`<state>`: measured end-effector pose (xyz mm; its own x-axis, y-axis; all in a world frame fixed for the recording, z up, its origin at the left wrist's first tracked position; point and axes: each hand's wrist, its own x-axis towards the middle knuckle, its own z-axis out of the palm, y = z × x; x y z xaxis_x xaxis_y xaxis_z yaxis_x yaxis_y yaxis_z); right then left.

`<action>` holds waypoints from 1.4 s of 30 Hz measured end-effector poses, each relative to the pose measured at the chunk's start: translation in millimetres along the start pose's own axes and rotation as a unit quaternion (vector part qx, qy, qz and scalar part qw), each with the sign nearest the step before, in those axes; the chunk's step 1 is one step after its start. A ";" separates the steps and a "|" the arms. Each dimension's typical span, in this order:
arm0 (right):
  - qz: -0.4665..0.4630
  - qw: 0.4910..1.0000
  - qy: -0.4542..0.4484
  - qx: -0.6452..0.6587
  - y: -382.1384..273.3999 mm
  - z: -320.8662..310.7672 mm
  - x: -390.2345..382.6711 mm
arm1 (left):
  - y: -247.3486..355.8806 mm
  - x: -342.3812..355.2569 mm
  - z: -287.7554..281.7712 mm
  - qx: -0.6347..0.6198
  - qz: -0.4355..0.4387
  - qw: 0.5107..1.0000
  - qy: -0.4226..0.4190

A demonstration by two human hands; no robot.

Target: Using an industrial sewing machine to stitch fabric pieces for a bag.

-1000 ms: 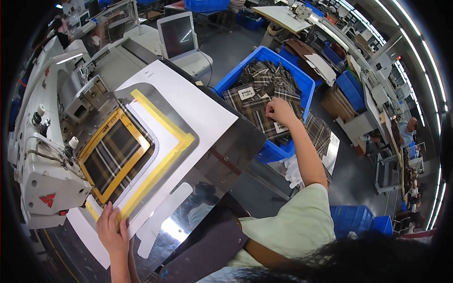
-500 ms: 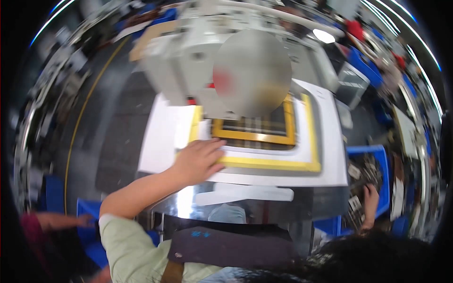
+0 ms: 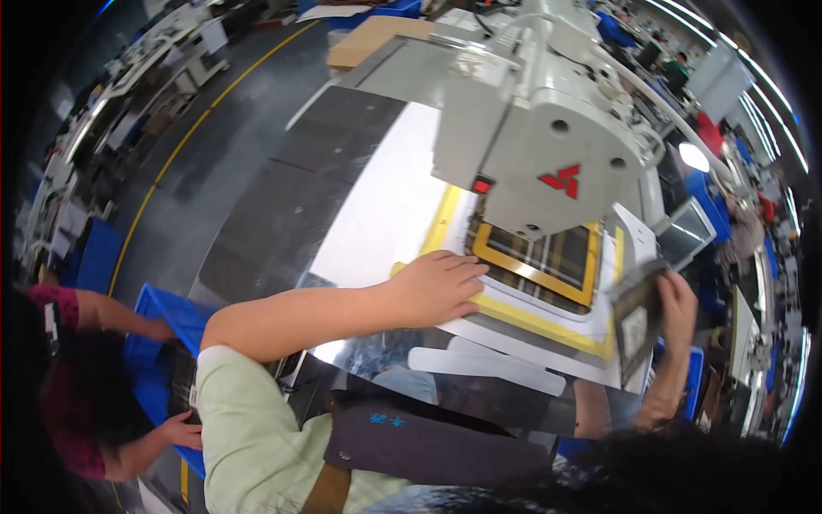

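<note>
My left hand [image 3: 441, 287] lies with its fingers stretched out on the yellow-edged white template [image 3: 531, 319], beside the near left corner of an orange-yellow frame [image 3: 535, 273]. Inside and around that frame shows dark plaid material [image 3: 548, 250]. Over it stands the head of a large pale grey industrial sewing machine [image 3: 548, 141], hiding the far part of the frame. At the right, my right hand [image 3: 679, 304] grips the upper edge of a flat dark panel [image 3: 635, 330] with a pale patch. The panel is tilted beside the template's right side and slightly blurred.
White strips [image 3: 488, 364] lie on the shiny table edge in front of me. A blue bin [image 3: 692, 368] stands at the right, partly hidden. At the left, another person's hands [image 3: 180, 428] are at a blue crate [image 3: 150, 360]. A small screen [image 3: 687, 230] stands behind the template.
My right hand has come up from the right blue bin, now holding the panel. My left hand stays on the template. The view has turned, shifting the machine rightward.
</note>
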<state>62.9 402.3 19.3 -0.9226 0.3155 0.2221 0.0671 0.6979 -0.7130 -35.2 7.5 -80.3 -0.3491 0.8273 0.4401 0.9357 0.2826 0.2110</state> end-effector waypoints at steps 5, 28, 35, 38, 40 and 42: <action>-0.042 0.975 -0.211 -0.054 -21.8 94.6 57.9 | -9.0 7.3 -10.2 -0.029 0.008 0.999 0.010; -0.296 0.942 0.091 -0.130 -13.1 76.3 -96.3 | -81.2 -21.4 -21.9 -0.138 -0.165 0.976 0.029; 0.225 0.730 0.576 -0.291 128.3 -94.8 -384.8 | -80.4 -8.4 -10.8 -0.405 -0.013 0.914 -0.003; 0.570 0.576 0.488 -0.324 193.3 -95.8 -561.6 | -12.5 16.8 -30.0 -0.215 -0.161 0.963 -0.010; 0.699 0.581 0.361 -0.210 214.0 -77.6 -643.0 | 2.4 21.3 -32.3 -0.033 -0.280 0.959 -0.014; 0.721 0.596 0.325 -0.139 226.7 -39.1 -682.7 | -4.4 18.1 -29.5 -0.043 -0.265 0.963 -0.014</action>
<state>722.8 370.2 -268.0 0.5067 0.8352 -0.2137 0.7553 -0.5496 -0.3571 -47.1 6.9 -47.5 -0.7741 0.5911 0.2268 0.6182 0.6283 0.4723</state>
